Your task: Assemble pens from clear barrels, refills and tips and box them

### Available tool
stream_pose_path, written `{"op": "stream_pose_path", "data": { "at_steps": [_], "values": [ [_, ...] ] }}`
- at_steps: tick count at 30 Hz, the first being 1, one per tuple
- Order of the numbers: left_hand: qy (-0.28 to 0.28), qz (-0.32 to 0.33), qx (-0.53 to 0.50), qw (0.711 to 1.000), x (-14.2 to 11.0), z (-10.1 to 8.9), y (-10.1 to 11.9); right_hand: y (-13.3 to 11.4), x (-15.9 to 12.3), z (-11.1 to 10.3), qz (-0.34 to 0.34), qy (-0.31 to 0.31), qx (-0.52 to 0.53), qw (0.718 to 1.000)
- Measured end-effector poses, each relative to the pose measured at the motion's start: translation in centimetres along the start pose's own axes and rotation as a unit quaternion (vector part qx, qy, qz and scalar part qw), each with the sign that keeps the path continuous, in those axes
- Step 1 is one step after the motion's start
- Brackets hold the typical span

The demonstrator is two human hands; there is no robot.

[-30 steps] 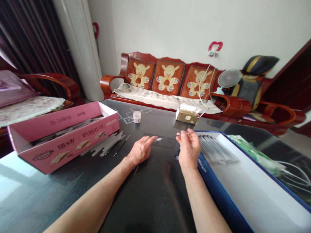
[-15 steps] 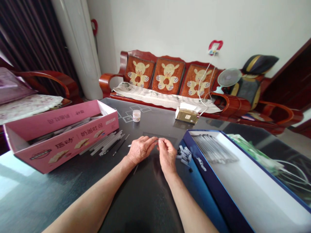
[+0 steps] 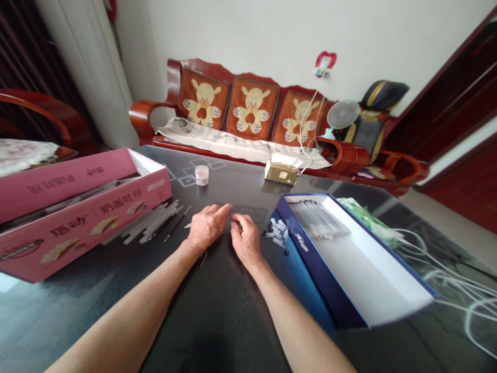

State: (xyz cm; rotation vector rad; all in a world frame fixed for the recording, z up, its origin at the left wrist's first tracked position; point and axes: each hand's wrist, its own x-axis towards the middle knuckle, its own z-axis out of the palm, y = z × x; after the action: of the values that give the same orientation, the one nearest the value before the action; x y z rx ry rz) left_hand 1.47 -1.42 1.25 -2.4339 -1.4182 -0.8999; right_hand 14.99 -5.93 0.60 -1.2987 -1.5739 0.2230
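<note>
My left hand (image 3: 208, 226) is palm down over the dark tabletop, its index finger stretched forward and the others bent underneath. Just to its right, my right hand (image 3: 246, 239) has thumb and fingers curled together, the tips close to my left fingertips. Anything held in either hand is too small or hidden to make out. A thin stick (image 3: 204, 259) lies by my left wrist, and a small white tip (image 3: 188, 226) shows left of that hand. Beside my right hand is a pile of small grey-white caps (image 3: 278, 231).
Left stands a pink box (image 3: 89, 215) with thin rods inside; more pale tubes (image 3: 149, 223) lie beside it. A blue box (image 3: 316, 264) at right holds a row of grey tubes (image 3: 318, 220). Farther back are a small jar (image 3: 202, 175) and a tissue pack (image 3: 281, 172). White cables (image 3: 458, 287) lie far right.
The view has turned right and slightly down. My fingertips, which were meeting in a pinch, have come a little apart, and my left index finger is now stretched forward.
</note>
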Motion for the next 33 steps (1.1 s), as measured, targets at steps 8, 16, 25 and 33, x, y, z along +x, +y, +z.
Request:
{"op": "stream_pose_path", "data": {
  "at_steps": [8,16,25,33],
  "values": [
    [0.009,-0.012,-0.027,1.0,0.0,0.3,-0.3,1.7,3.4,-10.3,0.052,-0.146,-0.271,0.95],
    [0.01,-0.003,-0.04,0.999,0.0,0.5,-0.5,2.3,-0.2,-13.7,0.137,-0.192,-0.423,0.875],
    [0.033,0.012,-0.052,0.998,-0.1,1.0,-0.5,2.4,-1.0,-13.4,0.073,-0.148,-0.368,0.915],
    [0.056,0.052,-0.115,0.99,0.0,0.8,-0.4,0.3,1.4,-4.4,0.223,-0.043,0.261,0.938]
  ]
}}
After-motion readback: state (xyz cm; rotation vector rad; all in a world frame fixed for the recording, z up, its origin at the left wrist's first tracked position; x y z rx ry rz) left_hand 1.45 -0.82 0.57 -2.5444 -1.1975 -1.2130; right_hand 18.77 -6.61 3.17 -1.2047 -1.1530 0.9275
